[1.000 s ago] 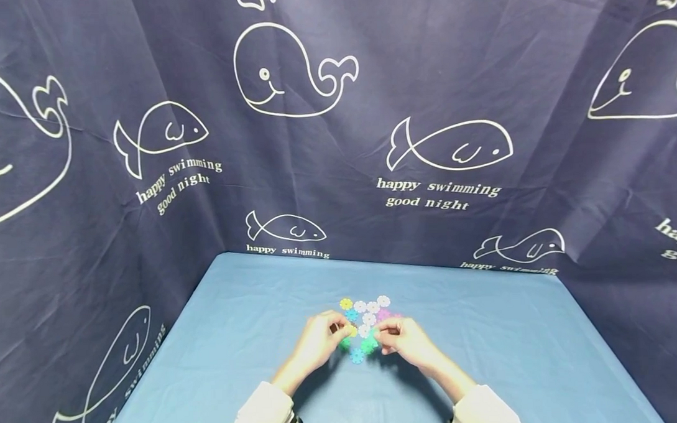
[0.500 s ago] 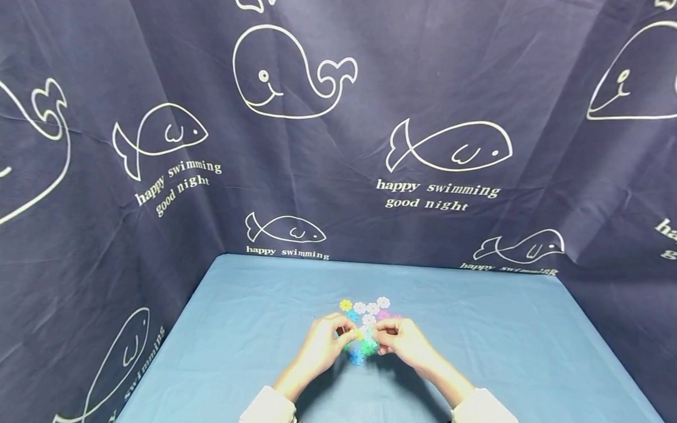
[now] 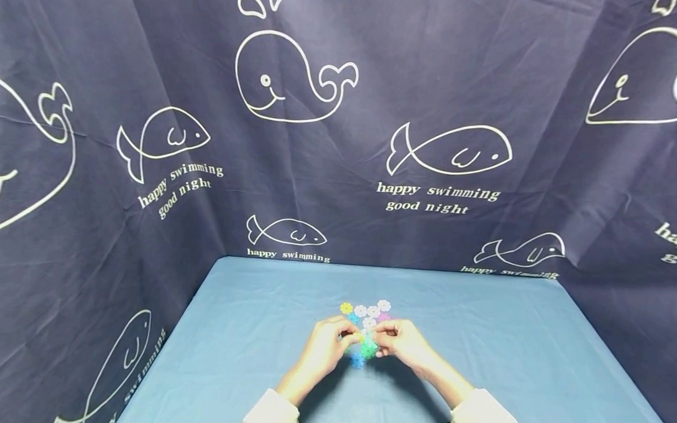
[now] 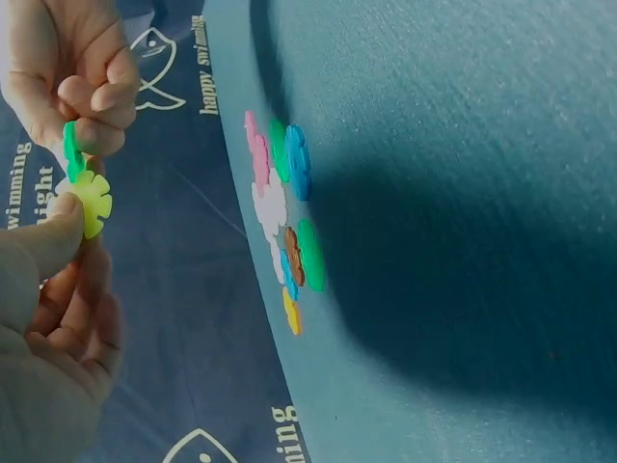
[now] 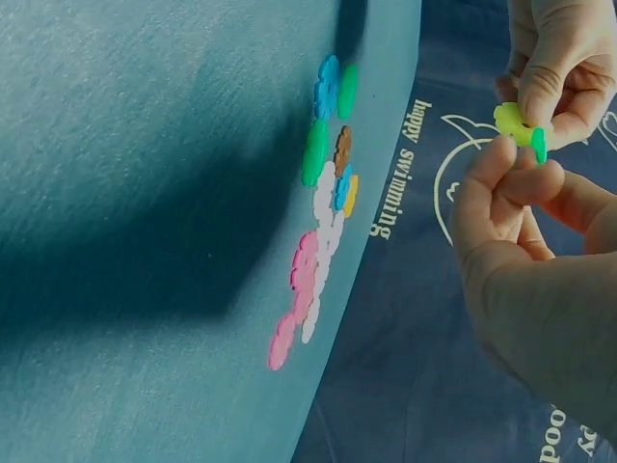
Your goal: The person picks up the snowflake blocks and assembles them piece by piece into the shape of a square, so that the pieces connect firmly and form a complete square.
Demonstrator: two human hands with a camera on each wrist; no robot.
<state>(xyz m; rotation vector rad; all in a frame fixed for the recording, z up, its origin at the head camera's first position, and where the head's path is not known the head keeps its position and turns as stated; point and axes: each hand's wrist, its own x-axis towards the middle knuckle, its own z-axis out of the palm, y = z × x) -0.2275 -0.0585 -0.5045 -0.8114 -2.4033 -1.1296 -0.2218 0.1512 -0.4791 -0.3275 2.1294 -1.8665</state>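
Pinched between thumb and finger of my left hand [image 3: 324,347] is a yellow notched disc [image 4: 93,204]. My right hand [image 3: 407,342] pinches a green notched disc [image 5: 539,146]. In both wrist views the two discs meet at their edges, the green one turned across the yellow [image 5: 512,122], above the table. How far they are joined I cannot tell. Below them lie loose flower-shaped discs: white [image 3: 370,323], pink [image 5: 281,343], blue [image 4: 298,163], green [image 4: 309,255], brown [image 5: 343,150] and orange-yellow [image 3: 346,308].
A blue cloth covers the table [image 3: 253,320]. Behind and beside it hangs a dark curtain [image 3: 337,174] with white fish, whales and lettering. Several discs lie close together just beyond and under the hands; their shadows fall on the cloth nearer the body.
The left hand has moved right with the yellow disc, closing the gap to the green disc. The right hand has stayed nearly still.
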